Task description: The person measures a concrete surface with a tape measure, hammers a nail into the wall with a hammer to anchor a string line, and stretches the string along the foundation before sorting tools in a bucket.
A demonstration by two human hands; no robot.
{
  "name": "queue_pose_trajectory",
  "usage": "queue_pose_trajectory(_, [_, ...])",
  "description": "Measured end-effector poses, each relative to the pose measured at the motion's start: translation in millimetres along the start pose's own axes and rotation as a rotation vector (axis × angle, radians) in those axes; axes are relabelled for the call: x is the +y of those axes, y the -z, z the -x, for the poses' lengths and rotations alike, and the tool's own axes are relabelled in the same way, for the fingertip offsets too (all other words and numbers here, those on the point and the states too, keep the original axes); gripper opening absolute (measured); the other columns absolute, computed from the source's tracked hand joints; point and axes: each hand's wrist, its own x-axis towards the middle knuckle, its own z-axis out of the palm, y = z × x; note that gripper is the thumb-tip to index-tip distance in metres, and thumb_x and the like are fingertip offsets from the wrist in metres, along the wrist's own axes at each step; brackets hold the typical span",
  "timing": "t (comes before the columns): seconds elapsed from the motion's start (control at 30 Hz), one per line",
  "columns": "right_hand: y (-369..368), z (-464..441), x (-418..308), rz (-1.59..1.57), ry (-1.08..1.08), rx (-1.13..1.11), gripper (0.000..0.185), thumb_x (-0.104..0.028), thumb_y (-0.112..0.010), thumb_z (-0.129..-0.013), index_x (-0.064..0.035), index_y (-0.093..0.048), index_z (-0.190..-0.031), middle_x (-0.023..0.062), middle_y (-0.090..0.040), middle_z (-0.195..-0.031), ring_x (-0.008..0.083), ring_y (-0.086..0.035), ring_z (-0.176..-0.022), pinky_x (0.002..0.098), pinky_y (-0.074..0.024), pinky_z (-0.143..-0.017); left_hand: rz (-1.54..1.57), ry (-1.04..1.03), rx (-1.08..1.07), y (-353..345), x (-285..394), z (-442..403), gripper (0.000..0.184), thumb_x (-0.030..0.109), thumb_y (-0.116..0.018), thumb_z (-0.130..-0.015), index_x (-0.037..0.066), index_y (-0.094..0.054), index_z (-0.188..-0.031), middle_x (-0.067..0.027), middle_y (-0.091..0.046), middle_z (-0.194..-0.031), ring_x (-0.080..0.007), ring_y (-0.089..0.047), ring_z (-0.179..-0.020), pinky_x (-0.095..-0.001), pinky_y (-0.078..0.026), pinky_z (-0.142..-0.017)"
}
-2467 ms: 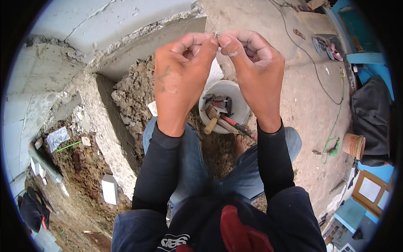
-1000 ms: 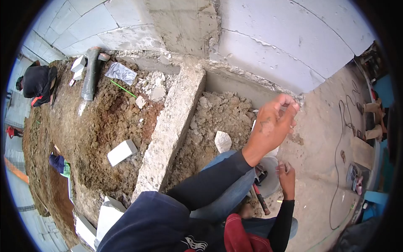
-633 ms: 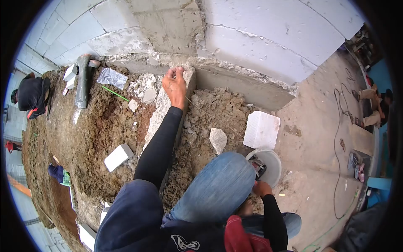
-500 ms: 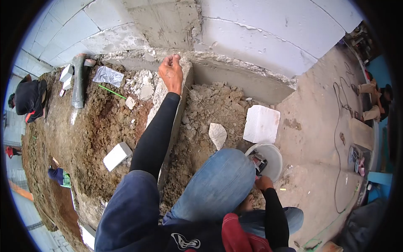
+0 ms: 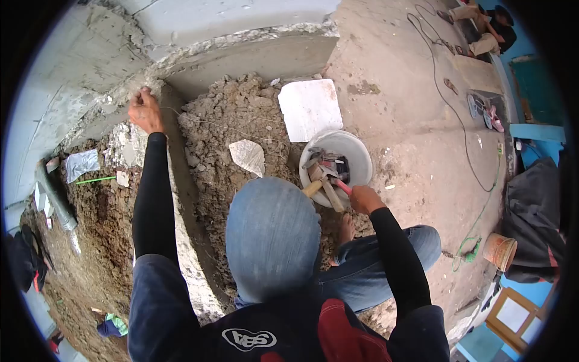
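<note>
My left hand (image 5: 146,111) is at the corner of the concrete ledge (image 5: 170,99), below the wall. Its fingertips are pinched together; whatever is between them is too small to make out. A thin string (image 5: 226,128) runs from near this hand across the rubble. At the right, my right hand (image 5: 365,200) is closed around the pink-red handle (image 5: 342,186) of a tool whose head is hidden among other tools. These sit in a white bucket (image 5: 362,151), where several wooden handles and a brush-like tool (image 5: 315,172) show.
A white block (image 5: 310,110) and a pale fragment (image 5: 248,157) lie on the rubble. A hammer-like tool (image 5: 55,196), a plastic bag (image 5: 82,165) and a green stick (image 5: 95,180) are left. A cable (image 5: 456,123) crosses the floor. A person (image 5: 491,30) sits at upper right.
My view has turned right, so the scene has shifted left and up. My right hand is still at the bucket, with its pink-red handle now plainer. The left hand stays by the ledge corner.
</note>
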Motion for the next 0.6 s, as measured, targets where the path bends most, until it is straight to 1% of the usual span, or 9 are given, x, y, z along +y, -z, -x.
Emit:
queue_pose_trajectory(0.03, [1, -1, 6, 0.006, 0.018, 0.013, 0.024, -0.021, -0.062, -0.09, 0.0022, -0.07, -0.092, 0.0299, -0.07, -0.088, 0.0469, -0.07, -0.089, 0.0547, -0.0548, -0.08, -0.014, -0.07, 0.051, -7, -24, -11, 0.026, 0.023, -0.067, -0.091, -0.003, -0.075, -0.092, -0.0131, -0.071, -0.069, -0.0193, -0.066, -0.063, -0.0358, -0.052, -0.065])
queue_pose_trajectory(0.1, [-7, 6, 15, 0.064, 0.014, 0.059, 0.026, -0.024, -0.063, -0.091, 0.0009, -0.066, -0.094, 0.0292, -0.07, -0.087, 0.048, -0.069, -0.087, 0.0557, -0.0544, -0.08, 0.106, -0.081, 0.105, -19, -36, -14, 0.025, 0.02, -0.069, -0.092, -0.004, -0.074, -0.093, -0.016, -0.072, -0.073, -0.0234, -0.067, -0.066, -0.0387, -0.052, -0.067])
queue_pose_trajectory(0.13, [-11, 9, 23, 0.097, -0.001, 0.09, 0.027, -0.026, -0.063, -0.091, 0.0002, -0.065, -0.095, 0.0289, -0.07, -0.086, 0.0486, -0.068, -0.086, 0.0563, -0.0542, -0.081, 0.064, -0.038, 0.11, -11, -6, -7, 0.024, 0.02, -0.07, -0.092, -0.005, -0.073, -0.094, -0.0179, -0.073, -0.077, -0.0246, -0.07, -0.069, -0.0386, -0.053, -0.069])
queue_pose_trajectory(0.2, [11, 28, 19, 0.147, 0.063, 0.037, 0.027, -0.024, -0.074, -0.081, -0.0002, -0.067, -0.092, 0.0264, -0.071, -0.087, 0.0456, -0.069, -0.087, 0.0539, -0.0556, -0.079, 0.087, -0.055, 0.154, -16, -4, -13, 0.023, 0.017, -0.068, -0.092, -0.005, -0.073, -0.095, -0.0196, -0.073, -0.079, -0.0283, -0.072, -0.073, -0.0386, -0.055, -0.073])
queue_pose_trajectory(0.27, [33, 50, 6, 0.154, 0.049, 0.019, 0.026, -0.023, -0.073, -0.081, 0.0002, -0.067, -0.092, 0.0261, -0.071, -0.088, 0.0444, -0.07, -0.088, 0.0532, -0.0558, -0.078, 0.092, -0.052, 0.156, -18, 5, -16, 0.022, 0.016, -0.068, -0.092, -0.006, -0.072, -0.095, -0.0199, -0.073, -0.079, -0.03, -0.072, -0.073, -0.0389, -0.056, -0.074])
queue_pose_trajectory(0.3, [46, 60, -1, 0.162, 0.035, -0.013, 0.024, -0.021, -0.072, -0.084, -0.0007, -0.067, -0.095, 0.025, -0.072, -0.092, 0.0436, -0.07, -0.091, 0.053, -0.0555, -0.083, 0.113, -0.044, 0.148, -20, 7, -18, 0.021, 0.015, -0.067, -0.092, -0.006, -0.071, -0.095, -0.0199, -0.073, -0.079, -0.0305, -0.072, -0.073, -0.0391, -0.055, -0.074])
queue_pose_trajectory(0.37, [52, 73, 13, 0.144, 0.123, 0.011, 0.027, -0.021, -0.069, -0.089, 0.0016, -0.066, -0.103, 0.0223, -0.071, -0.084, 0.0371, -0.072, -0.077, 0.0482, -0.0574, -0.073, 0.146, -0.043, 0.165, -21, 12, -20, 0.018, 0.013, -0.067, -0.093, -0.005, -0.07, -0.094, -0.0202, -0.072, -0.078, -0.0329, -0.072, -0.072, -0.0407, -0.055, -0.072])
queue_pose_trajectory(0.47, [75, 100, 6, -0.425, -0.097, -0.15, 0.03, -0.022, -0.065, -0.097, 0.0034, -0.064, -0.114, 0.0139, -0.067, -0.076, 0.0233, -0.067, -0.059, 0.0381, -0.055, -0.058, 0.141, -0.048, 0.203, -21, 10, -25, 0.016, 0.011, -0.067, -0.093, -0.004, -0.07, -0.095, -0.021, -0.07, -0.077, -0.0368, -0.07, -0.072, -0.0426, -0.054, -0.071])
queue_pose_trajectory(0.6, [91, 124, -17, -0.771, -0.1, -0.087, 0.034, -0.023, -0.059, -0.103, 0.0038, -0.06, -0.124, 0.0037, -0.058, -0.074, 0.0099, -0.056, -0.052, 0.0256, -0.0458, -0.047, 0.114, -0.16, 0.329, -28, -4, -37, 0.015, 0.01, -0.068, -0.092, -0.004, -0.07, -0.095, -0.0212, -0.072, -0.082, -0.0355, -0.071, -0.074, -0.042, -0.054, -0.072])
